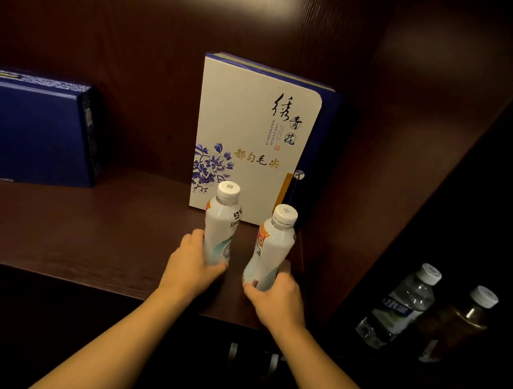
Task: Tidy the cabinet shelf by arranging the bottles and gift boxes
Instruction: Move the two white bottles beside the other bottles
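Note:
Two white drink bottles with white caps stand on the dark wooden shelf (61, 234) near its right end. My left hand (189, 270) grips the left white bottle (223, 222) low on its body. My right hand (276, 300) holds the base of the right white bottle (272, 247), which leans slightly to the right. Just behind them a white gift box (254, 126) with blue flowers and a blue spine stands upright against the back panel. A dark blue gift box (30, 130) stands at the far left of the shelf.
The cabinet's side wall (388, 174) rises right of the white box. Beyond it, lower right, a clear water bottle (400, 307) and a bottle of brownish drink (460, 321) stand in shadow. Two metal handles (251, 359) show below the shelf's front edge.

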